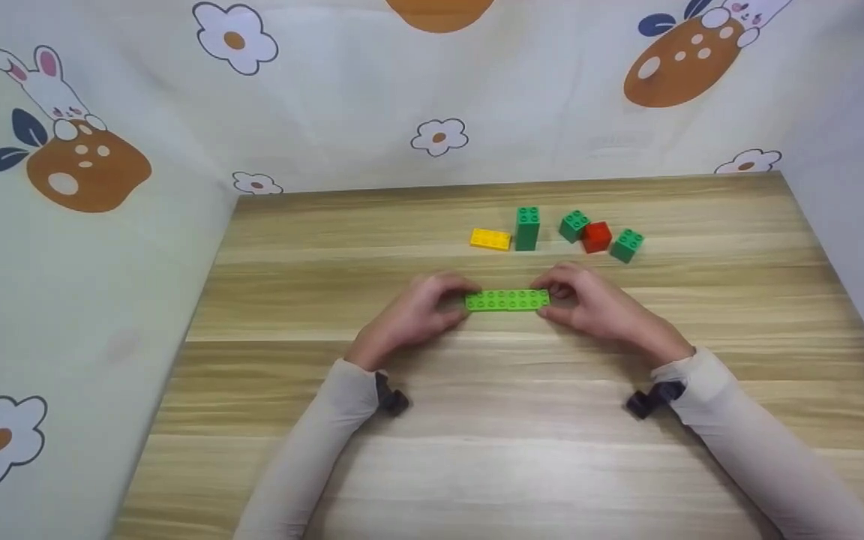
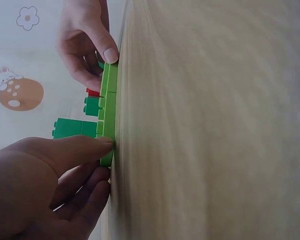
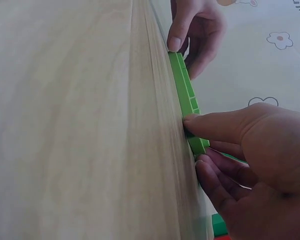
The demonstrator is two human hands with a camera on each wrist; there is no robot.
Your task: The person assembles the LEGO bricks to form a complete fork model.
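Two light green toy bricks lie end to end on the wooden table, a thin seam between them; these are the left brick (image 1: 486, 301) and the right brick (image 1: 528, 300). My left hand (image 1: 423, 309) pinches the left end between thumb and fingers, the thumb on the near side. At the opposite end, my right hand (image 1: 589, 300) pinches the right brick the same way, its thumb (image 3: 200, 124) pressed on the near face. Studs point up along the whole row. The fingertips on the far side are partly hidden in the wrist views.
Behind the hands stand a flat yellow brick (image 1: 490, 239), a tall dark green stack (image 1: 526, 231), a green brick (image 1: 574, 226), a red brick (image 1: 597, 238) and another green brick (image 1: 628, 246). A patterned cloth wall (image 1: 342, 135) borders the wooden table (image 1: 507, 450) at the back.
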